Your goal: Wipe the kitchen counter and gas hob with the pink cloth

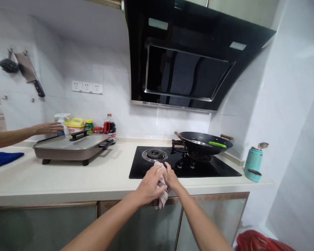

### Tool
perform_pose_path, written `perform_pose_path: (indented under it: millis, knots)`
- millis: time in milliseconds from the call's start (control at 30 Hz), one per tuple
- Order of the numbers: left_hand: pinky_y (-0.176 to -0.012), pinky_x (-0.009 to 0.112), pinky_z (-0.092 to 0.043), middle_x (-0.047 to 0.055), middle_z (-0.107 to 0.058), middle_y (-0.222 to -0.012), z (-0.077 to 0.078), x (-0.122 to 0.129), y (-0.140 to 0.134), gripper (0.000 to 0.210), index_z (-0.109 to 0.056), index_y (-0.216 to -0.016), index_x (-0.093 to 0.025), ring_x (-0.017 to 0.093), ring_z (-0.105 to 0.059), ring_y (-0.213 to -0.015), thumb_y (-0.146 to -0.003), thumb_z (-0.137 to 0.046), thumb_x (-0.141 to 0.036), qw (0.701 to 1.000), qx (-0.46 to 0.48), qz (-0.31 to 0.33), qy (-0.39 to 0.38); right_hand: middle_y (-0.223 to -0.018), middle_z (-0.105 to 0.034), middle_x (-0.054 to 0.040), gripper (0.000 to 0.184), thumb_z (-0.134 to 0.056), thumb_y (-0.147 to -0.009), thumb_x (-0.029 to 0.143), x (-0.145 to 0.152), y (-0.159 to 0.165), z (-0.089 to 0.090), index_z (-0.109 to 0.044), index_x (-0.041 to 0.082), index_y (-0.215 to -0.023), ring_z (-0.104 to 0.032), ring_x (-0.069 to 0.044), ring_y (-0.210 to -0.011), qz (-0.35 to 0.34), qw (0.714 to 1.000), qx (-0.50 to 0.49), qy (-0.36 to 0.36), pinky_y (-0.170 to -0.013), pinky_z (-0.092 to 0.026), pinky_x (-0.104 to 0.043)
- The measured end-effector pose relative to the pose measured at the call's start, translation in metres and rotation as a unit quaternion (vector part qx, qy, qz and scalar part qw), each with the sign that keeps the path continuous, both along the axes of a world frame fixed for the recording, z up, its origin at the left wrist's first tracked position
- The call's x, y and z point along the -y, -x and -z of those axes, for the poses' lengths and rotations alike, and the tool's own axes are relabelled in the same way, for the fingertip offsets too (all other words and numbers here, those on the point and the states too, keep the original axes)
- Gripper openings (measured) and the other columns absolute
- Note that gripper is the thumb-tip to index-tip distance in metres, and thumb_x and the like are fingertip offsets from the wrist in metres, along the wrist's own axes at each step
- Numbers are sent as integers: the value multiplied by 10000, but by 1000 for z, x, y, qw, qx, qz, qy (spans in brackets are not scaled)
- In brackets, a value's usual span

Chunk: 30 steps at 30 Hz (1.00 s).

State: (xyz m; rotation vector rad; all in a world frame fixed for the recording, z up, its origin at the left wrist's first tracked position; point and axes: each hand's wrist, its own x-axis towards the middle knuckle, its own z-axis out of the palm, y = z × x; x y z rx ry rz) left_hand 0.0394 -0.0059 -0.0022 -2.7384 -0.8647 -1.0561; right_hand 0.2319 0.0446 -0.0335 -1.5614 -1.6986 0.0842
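Observation:
A pale pinkish cloth [162, 201] is bunched between my two hands in front of the stove's near edge, its lower end hanging down. My left hand [151, 183] has its fingers curled round the cloth from the left. From the right, my right hand [171, 177] grips the same cloth, thumb and fingers closed on it. Just beyond the hands lies the black glass gas stove [146, 170], with a bare burner [155, 155] at its left. A black wok [199, 148] with wooden handles sits over the right burner, a green-handled utensil [217, 144] resting in it.
Another person's hand [48, 128] reaches in from the left near a spray bottle [63, 122]. An electric pan [73, 153] stands on the counter, a blue cloth [5, 158] beside it. The range hood [178, 69] overhangs the stove. An open turquoise flask [253, 160] stands right.

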Motion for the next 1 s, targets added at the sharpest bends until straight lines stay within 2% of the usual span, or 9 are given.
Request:
perform_pose_path:
  millis: [167,267,367,467,567,700,800,900,1000]
  knots:
    - [-1252,578,-298,222,-294,-1710,-7,-15,-19,1032,-455,-1598,-214,451,-310,-1555,-710,-884,-518,971,-195,-23,135,-1317,-703,-115,468,-355,-983,415,38,-125,-2,-747,243,-1171,-622,-265,-1269,39,998,17,-40,-1104,-463,-451]
    - [-1255,691,-152,229,-59,-1766,-5,-23,-13,1298,-326,-1670,-233,514,-102,-1599,-588,-924,-628,964,-203,-72,158,-1356,-675,-146,441,-416,-927,441,59,-210,27,-759,259,-1134,-543,-347,-1371,150,987,43,-44,-1173,-357,-628]
    - [-1200,786,-111,196,17,-1776,-2,-23,-18,1290,-387,-1644,-299,581,18,-1578,-534,-935,-660,965,-181,-101,163,-1473,-605,-137,506,-397,-949,504,67,-257,65,-715,291,-1279,-491,-386,-1419,228,968,102,-22,-1158,-290,-737]
    - [-1226,714,-181,213,-86,-1766,2,-21,-41,1217,-401,-1638,-285,558,-84,-1581,-593,-903,-657,963,-148,-111,197,-1511,-564,-159,563,-295,-1014,494,64,-260,86,-674,265,-1361,-457,-374,-1445,260,954,148,-31,-1172,-280,-715]
    - [-1257,643,-183,172,-143,-1763,4,-17,-87,1161,-393,-1639,-307,513,-174,-1576,-645,-828,-720,964,-128,-108,204,-1518,-543,-173,605,-241,-1038,497,62,-249,87,-656,228,-1386,-425,-376,-1460,283,944,168,-17,-1182,-277,-699]
    - [-1237,708,-107,133,-30,-1781,-2,-11,-169,1168,-336,-1657,-352,562,-107,-1570,-662,-689,-852,951,-146,-95,255,-1551,-502,-164,652,-187,-1039,515,63,-250,85,-628,224,-1423,-411,-364,-1467,279,945,169,5,-1196,-257,-706]
    - [-1225,720,-89,161,-106,-1761,-6,-7,-215,1115,-457,-1586,-294,563,-91,-1564,-645,-692,-842,953,-147,-106,244,-1548,-499,-163,676,-166,-1030,539,63,-257,89,-623,236,-1424,-428,-356,-1455,278,947,158,9,-1202,-250,-709]
    - [-1232,668,-152,169,-245,-1701,-3,-6,-226,918,-595,-1448,-261,509,-191,-1544,-684,-717,-756,966,-133,-88,204,-1542,-509,-157,693,-156,-1018,563,63,-263,94,-626,251,-1421,-447,-355,-1441,276,950,146,10,-1205,-253,-709]
    - [-1233,641,-183,132,-235,-1694,5,-8,-203,857,-584,-1453,-316,474,-182,-1554,-714,-723,-727,970,-122,-56,201,-1547,-516,-149,694,-168,-1006,567,64,-269,97,-618,260,-1437,-449,-356,-1444,267,951,155,9,-1202,-270,-703]
